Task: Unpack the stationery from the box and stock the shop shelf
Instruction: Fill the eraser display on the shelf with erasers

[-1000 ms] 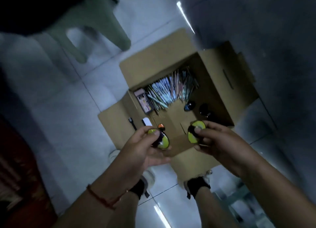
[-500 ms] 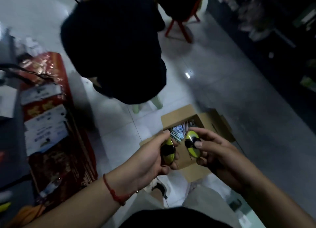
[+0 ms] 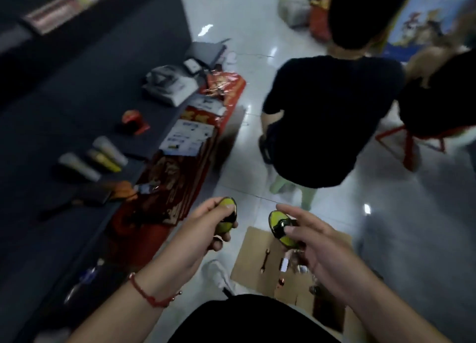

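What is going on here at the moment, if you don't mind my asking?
A person is unpacking stationery, holding one round yellow-and-black item in each hand. The left hand grips the left item; the right hand holds the right item above the open cardboard box on the floor. The dark shelf lies to the left with a few goods on it. Neither item is shelved yet.

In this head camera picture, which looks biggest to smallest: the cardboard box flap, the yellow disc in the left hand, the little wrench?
1. Cardboard box flap, largest.
2. Yellow disc in the left hand; nearness to the camera may enlarge it.
3. Wrench, smallest.
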`<action>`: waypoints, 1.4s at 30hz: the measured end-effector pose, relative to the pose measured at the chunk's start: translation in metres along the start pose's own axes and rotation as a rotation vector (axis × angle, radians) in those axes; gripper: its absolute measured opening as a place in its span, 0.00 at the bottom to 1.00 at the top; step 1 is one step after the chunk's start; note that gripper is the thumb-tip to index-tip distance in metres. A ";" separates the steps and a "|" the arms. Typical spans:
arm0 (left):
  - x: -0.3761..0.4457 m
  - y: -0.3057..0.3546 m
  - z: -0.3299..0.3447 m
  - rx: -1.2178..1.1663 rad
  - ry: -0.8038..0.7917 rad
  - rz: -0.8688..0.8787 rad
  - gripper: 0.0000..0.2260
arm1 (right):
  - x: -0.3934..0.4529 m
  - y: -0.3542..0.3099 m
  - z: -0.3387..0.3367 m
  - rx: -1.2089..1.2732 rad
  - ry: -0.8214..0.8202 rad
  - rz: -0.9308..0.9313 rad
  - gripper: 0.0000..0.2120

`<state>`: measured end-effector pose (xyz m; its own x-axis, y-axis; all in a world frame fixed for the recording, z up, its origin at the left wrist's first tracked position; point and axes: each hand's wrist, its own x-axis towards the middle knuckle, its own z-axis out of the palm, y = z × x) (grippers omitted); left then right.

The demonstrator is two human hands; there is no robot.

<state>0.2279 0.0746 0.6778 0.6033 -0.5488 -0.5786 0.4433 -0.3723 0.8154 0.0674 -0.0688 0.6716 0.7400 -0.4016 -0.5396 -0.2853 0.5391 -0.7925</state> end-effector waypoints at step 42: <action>-0.324 -0.027 -0.602 0.088 1.214 0.584 0.10 | 0.030 0.004 0.753 -0.421 -0.801 -0.904 0.14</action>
<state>0.4198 0.7129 0.8319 0.9087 0.3439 0.2366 -0.0934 -0.3849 0.9182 0.5467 0.4788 0.8667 0.8875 0.1344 0.4408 0.4477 -0.0247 -0.8939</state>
